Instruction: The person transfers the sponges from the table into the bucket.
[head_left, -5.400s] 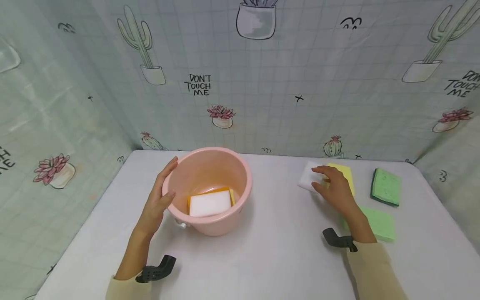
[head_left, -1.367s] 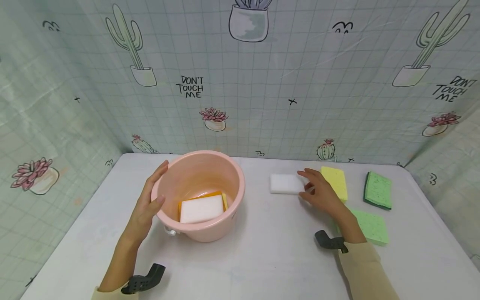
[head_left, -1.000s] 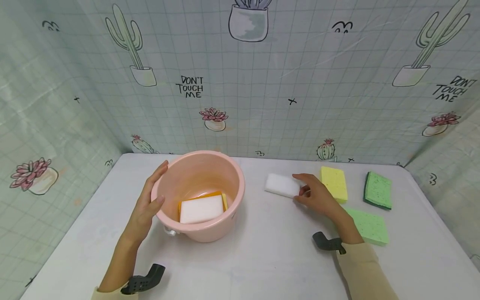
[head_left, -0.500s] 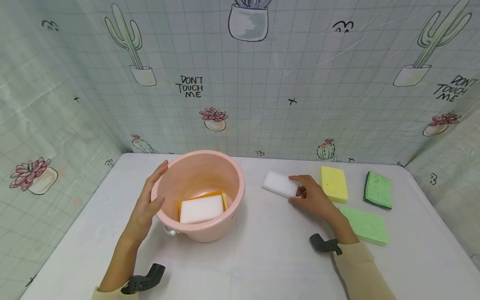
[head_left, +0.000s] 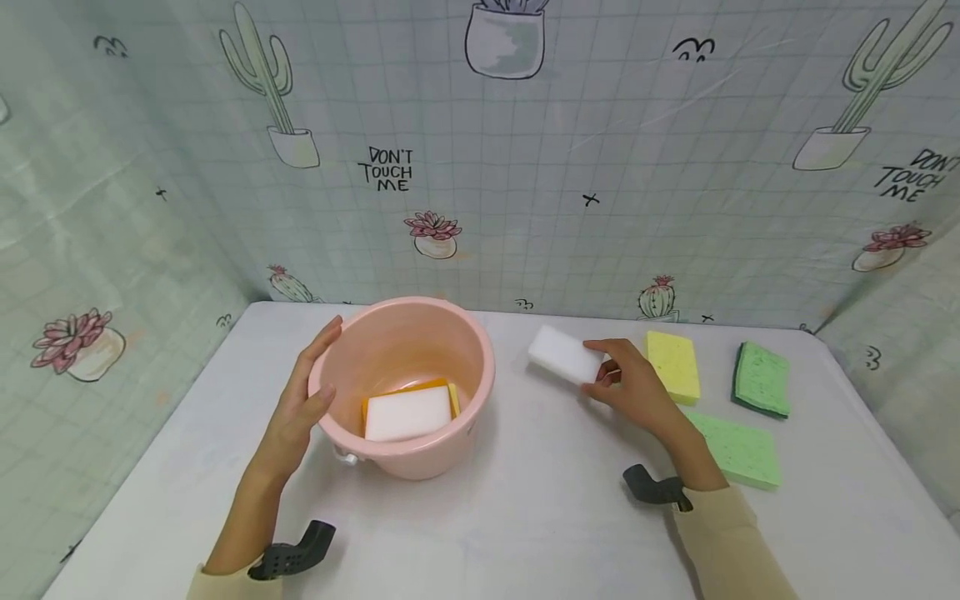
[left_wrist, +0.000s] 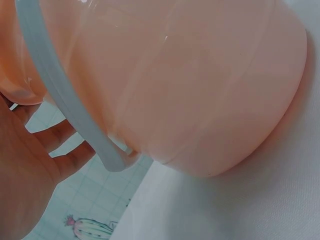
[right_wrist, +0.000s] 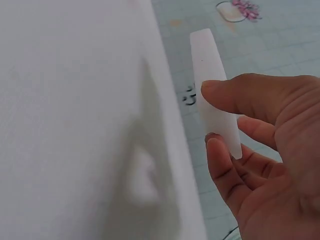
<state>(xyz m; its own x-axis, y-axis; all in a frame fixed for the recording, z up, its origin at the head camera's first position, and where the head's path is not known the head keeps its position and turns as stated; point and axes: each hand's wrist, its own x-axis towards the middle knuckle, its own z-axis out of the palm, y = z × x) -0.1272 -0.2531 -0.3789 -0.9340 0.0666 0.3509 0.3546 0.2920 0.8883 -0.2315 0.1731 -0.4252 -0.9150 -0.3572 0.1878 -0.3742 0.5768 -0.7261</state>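
In the head view my right hand (head_left: 630, 387) pinches a white sponge (head_left: 562, 354) by its right end, thumb on the near side and fingers on the far side. The right wrist view shows this sponge (right_wrist: 212, 65) raised off the table, its shadow beneath. A pink bucket (head_left: 423, 458) stands left of the middle, with another white sponge (head_left: 408, 414) lying over orange and yellow ones inside. My left hand (head_left: 296, 412) rests against the bucket's left rim with its fingers nearly straight. In the left wrist view, the bucket's pale handle (left_wrist: 65, 100) hangs down its side in front of the fingers.
To the right on the white table (head_left: 525, 533) lie a yellow sponge (head_left: 672, 367), a light green sponge (head_left: 738, 450) and a green sponge with a dark underside (head_left: 761, 379). A cactus-print curtain (head_left: 487, 167) closes off the back and sides.
My right hand has drawn the white sponge left, away from the yellow sponge, turned it, gripped its end and lifted it. My left hand stays at the bucket; the head view has shifted slightly.
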